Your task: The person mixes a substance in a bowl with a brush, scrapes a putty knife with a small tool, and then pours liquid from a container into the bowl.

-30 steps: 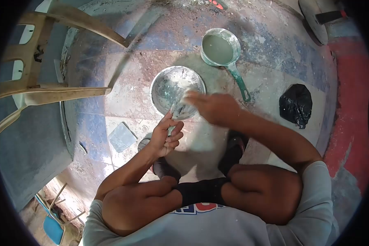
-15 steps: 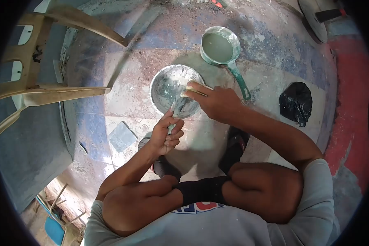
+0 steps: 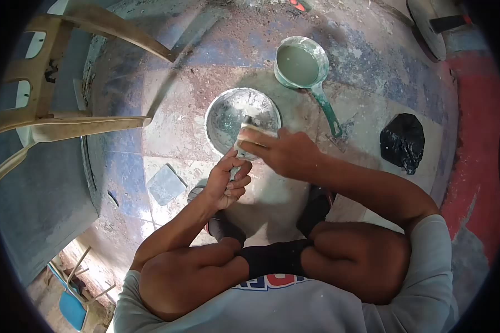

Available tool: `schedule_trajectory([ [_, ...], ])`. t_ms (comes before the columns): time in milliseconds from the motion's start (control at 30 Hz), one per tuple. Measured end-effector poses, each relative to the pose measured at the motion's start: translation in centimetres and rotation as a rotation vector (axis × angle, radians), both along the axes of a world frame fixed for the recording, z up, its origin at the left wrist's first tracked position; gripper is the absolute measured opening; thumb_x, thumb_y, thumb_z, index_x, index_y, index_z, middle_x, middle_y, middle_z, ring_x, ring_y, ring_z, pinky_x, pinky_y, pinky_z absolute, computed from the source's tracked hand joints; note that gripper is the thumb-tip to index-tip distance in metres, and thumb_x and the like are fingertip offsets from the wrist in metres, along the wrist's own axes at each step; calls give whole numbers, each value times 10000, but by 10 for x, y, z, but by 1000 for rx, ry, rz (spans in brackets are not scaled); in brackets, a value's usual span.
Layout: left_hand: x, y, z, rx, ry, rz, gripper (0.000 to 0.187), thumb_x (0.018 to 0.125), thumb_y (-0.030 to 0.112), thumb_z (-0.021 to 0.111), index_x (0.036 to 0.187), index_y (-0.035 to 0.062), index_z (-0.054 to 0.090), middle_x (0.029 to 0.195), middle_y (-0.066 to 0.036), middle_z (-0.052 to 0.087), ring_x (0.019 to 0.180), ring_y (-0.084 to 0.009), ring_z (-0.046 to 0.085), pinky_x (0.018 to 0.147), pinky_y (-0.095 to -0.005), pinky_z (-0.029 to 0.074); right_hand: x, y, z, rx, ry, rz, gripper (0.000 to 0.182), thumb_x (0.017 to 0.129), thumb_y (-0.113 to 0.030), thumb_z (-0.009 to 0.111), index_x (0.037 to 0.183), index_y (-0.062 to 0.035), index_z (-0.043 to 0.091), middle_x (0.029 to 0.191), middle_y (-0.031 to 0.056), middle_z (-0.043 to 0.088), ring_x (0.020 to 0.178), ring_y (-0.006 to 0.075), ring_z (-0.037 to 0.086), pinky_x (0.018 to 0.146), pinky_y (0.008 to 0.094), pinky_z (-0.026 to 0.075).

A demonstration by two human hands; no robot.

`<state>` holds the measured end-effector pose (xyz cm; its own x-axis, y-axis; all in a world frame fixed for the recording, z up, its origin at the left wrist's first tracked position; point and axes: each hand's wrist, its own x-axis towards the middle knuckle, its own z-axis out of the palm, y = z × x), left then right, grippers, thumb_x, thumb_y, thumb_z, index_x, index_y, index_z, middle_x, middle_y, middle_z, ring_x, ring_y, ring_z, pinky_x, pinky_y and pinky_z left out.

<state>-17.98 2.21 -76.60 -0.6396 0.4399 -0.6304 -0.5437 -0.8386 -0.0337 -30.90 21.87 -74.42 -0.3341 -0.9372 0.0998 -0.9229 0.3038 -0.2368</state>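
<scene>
My left hand (image 3: 228, 180) is closed around a narrow flat tool smeared with white, which looks like a putty knife (image 3: 238, 151); its far tip shows dark. In my right hand (image 3: 289, 151) is a flat, pale yellowish piece (image 3: 259, 136), perhaps a sponge, pressed against the tool's blade. Both hands are over the near edge of a round basin (image 3: 210, 125) coated with white and grey residue, with wet material inside. Beyond it to the right stands a green dipper (image 3: 318, 92) holding murky greyish water.
A black plastic bag (image 3: 403, 143) lies at the right. A grey square plate (image 3: 166, 185) is on the stained tiled floor, left of my feet. A plastic chair (image 3: 89, 130) juts in from the left. At the top right is a round disc-like object (image 3: 426, 28).
My right hand has moved down and slightly left with the pale piece, sliding along the tool's blade toward my left hand. My left hand has stayed nearly in place.
</scene>
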Motion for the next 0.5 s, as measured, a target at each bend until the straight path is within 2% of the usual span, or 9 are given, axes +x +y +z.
schedule_trajectory([
  [67, 2, 2, 2, 27, 36, -9, 234, 1050, 136, 464, 1240, 270, 492, 725, -23, 438, 443, -73, 333, 321, -173, 249, -22, 4, 0, 126, -50, -52, 472, 914, -174, 618, 1375, -275, 609, 1537, -62, 527, 642, 238, 668, 455, 325, 530],
  [200, 3, 1, 6, -24, -18, -1, 240, 1050, 132, 459, 1240, 276, 489, 724, -25, 439, 448, -75, 338, 321, -175, 250, -2, 2, 0, 76, 9, -1, 529, 909, -162, 611, 1422, -290, 583, 1544, -53, 523, 663, 252, 670, 444, 339, 530],
  [267, 5, 2, 3, 9, -32, 12, 236, 1049, 138, 462, 1238, 279, 483, 723, -25, 439, 450, -75, 339, 322, -176, 255, -16, 5, -7, 78, 38, -32, 524, 909, -152, 606, 1417, -278, 593, 1528, -47, 536, 678, 260, 671, 431, 333, 517],
  [333, 1, 4, 4, -15, -8, -21, 357, 1032, 135, 467, 1332, 327, 456, 720, -11, 431, 456, -66, 326, 342, -173, 233, -20, 6, -8, 66, -3, -73, 539, 908, -143, 609, 1433, -267, 583, 1536, -21, 522, 698, 270, 676, 430, 333, 519],
  [433, 6, 4, 4, -25, 21, -42, 364, 1026, 127, 471, 1330, 326, 464, 724, -7, 430, 456, -66, 327, 341, -172, 230, 7, 5, 2, 106, -18, 3, 513, 917, -133, 604, 1414, -260, 590, 1555, -20, 493, 706, 280, 678, 429, 335, 528],
  [500, 8, 5, -1, -25, -40, -63, 375, 1028, 126, 473, 1342, 332, 471, 728, -3, 432, 455, -65, 328, 341, -173, 231, -10, 5, -5, 31, -8, -51, 419, 903, -168, 629, 1319, -223, 630, 1464, 13, 563, 673, 258, 684, 469, 349, 543],
])
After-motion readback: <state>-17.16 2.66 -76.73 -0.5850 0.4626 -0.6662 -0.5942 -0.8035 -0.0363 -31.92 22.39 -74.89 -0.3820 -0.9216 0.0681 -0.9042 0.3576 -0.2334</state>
